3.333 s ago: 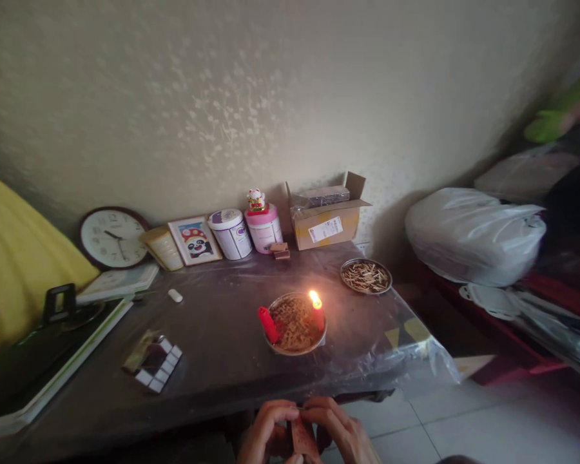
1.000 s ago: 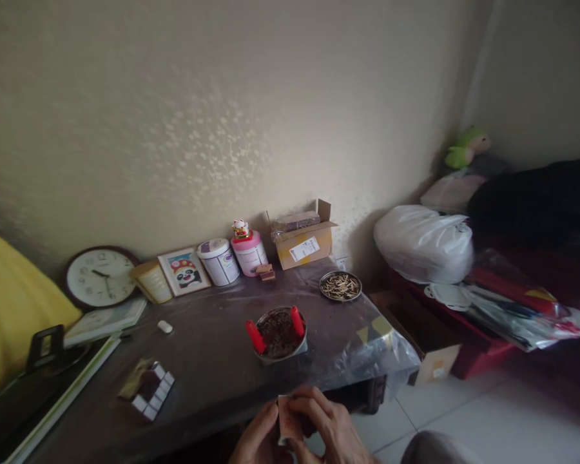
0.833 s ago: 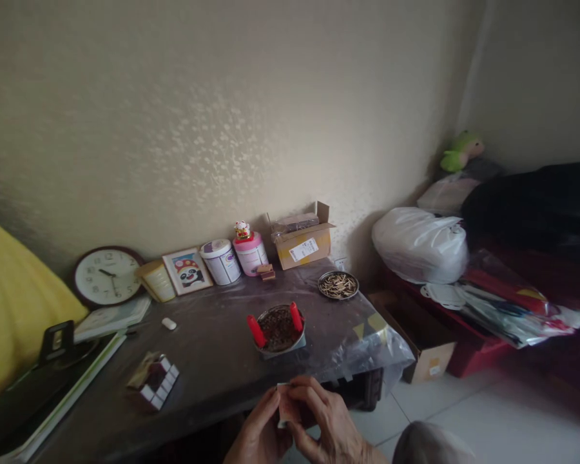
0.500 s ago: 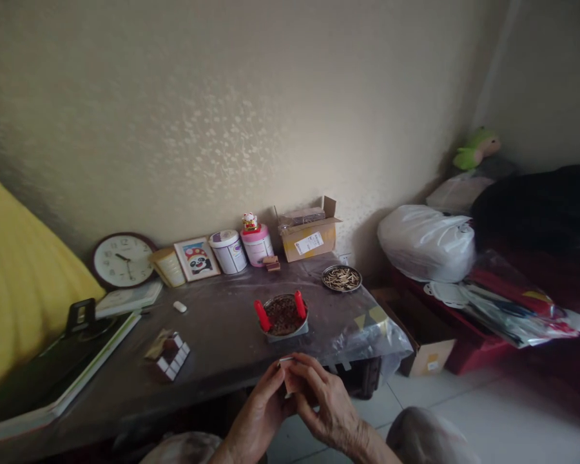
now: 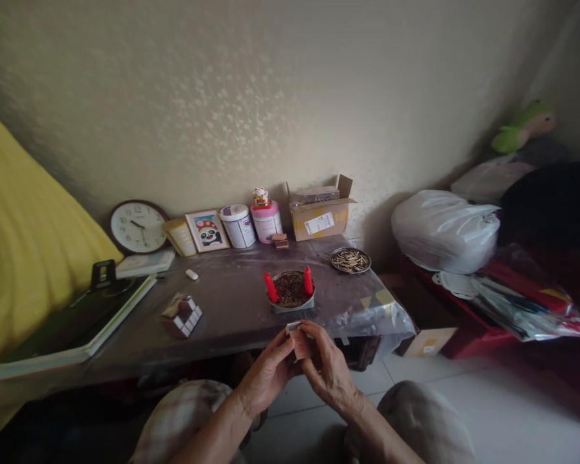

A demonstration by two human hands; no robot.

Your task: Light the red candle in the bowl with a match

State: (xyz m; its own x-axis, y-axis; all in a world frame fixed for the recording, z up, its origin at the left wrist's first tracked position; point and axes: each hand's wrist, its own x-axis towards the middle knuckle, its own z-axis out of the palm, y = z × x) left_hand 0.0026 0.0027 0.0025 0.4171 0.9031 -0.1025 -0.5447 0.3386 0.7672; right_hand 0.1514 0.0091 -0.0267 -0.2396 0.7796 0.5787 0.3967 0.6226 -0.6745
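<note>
Box point(image 5: 300, 345) was in the air betw. both hands, by near edge of table point(image 5: 241, 274). Grip: L hand point(image 5: 270, 367) pinched its L side, thumb along it; R hand point(image 5: 329, 361) pinched R side, fingers curled at far corner, thumb nr the near end. Long axis ran away from wearer, far end angled slightly L, near end slightly R. Pale far end pointed twd bowl point(image 5: 292, 309); reddish broad face was twd cam. Couldn't tell whether inner tray was out.

Just beyond grip: bowl w/ dark grainy fill & 2 candles, L candle point(image 5: 270, 287) leaning L, R candle point(image 5: 308, 281) approx. upright. Farther, to R of grip: dish point(image 5: 352, 272) w/ loose sticks point(image 5: 350, 259). L of grip: tiled block point(image 5: 183, 316). Well beyond grip: carton point(image 5: 321, 223), flaps up; pink tin point(image 5: 267, 225) L of it.
</note>
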